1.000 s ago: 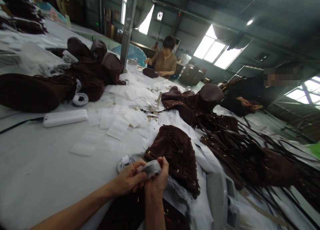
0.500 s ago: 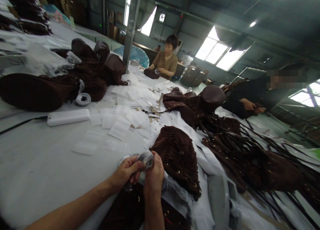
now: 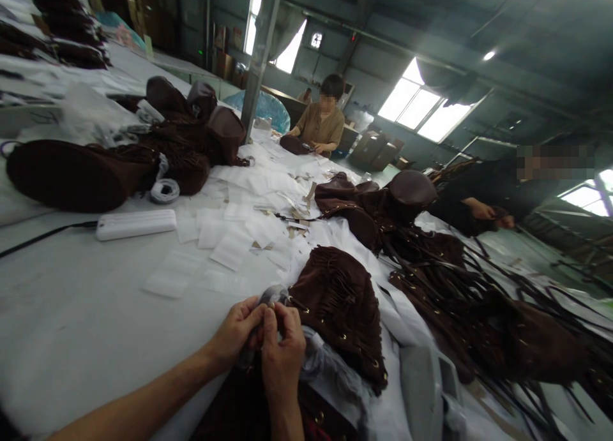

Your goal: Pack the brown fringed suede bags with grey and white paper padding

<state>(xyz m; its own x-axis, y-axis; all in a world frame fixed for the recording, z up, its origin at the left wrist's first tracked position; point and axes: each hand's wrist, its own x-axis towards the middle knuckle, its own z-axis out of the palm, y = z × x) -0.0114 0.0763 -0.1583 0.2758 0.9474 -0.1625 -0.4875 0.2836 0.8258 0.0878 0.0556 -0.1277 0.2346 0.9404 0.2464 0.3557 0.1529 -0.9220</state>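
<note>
My left hand [image 3: 240, 331] and my right hand [image 3: 283, 344] meet at the near side of the table, both closed on a small piece wrapped in clear plastic [image 3: 274, 293]. The thumbs and fingertips pinch it, and the wrapping hides what is inside. Under the hands lies a dark brown bag [image 3: 234, 399] with metal eyelets, partly covered by my forearms. Just beyond my right hand rests a brown fringed bag [image 3: 338, 297] with gold-coloured eyelets. Crumpled clear plastic [image 3: 335, 371] lies to the right of my right wrist.
White foam sheets [image 3: 230, 246] are scattered mid-table, near a white oblong device [image 3: 136, 224]. Brown bags [image 3: 71, 176] lie left; more bags with straps [image 3: 502, 326] lie right. A grey plastic device [image 3: 421, 383] stands front right. Two co-workers [image 3: 320, 125] handle brown pieces across the table.
My right hand has turned and drawn in against the left, its fingertips now pinching the plastic-wrapped piece. The view has shifted slightly, and the far co-worker's hands have moved.
</note>
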